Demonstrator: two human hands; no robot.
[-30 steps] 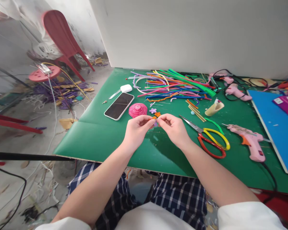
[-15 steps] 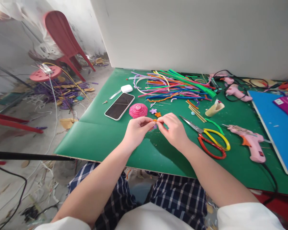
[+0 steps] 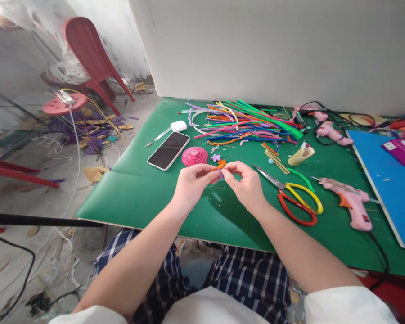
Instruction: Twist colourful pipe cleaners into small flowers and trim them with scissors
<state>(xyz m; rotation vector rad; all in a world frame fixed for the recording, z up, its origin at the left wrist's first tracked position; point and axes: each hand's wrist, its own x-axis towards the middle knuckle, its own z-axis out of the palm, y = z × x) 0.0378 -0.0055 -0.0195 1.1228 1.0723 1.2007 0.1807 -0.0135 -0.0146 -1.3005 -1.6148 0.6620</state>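
Note:
My left hand (image 3: 191,184) and my right hand (image 3: 245,183) meet fingertip to fingertip above the green table. Both pinch a small orange and purple pipe-cleaner piece (image 3: 220,173), mostly covered by my fingers. Just beyond them lie a small purple flower (image 3: 215,158) and a small orange flower (image 3: 222,163). A pink coiled disc (image 3: 195,156) is close to my left hand on its far side. To the right of my right hand, scissors (image 3: 285,186) with one yellow and one red handle lie with their blades apart.
A bundle of coloured pipe cleaners (image 3: 246,121) lies at the back. On the left are a phone (image 3: 168,151) and a white case (image 3: 178,126). Rightward are short sticks (image 3: 277,162), a beige cup-like holder (image 3: 301,155), a pink glue gun (image 3: 353,202) and a blue board (image 3: 384,180).
My right fingertips have shifted slightly, and a bit more purple shows between the hands. Both hands keep their pinch; the things on the table stay where they were.

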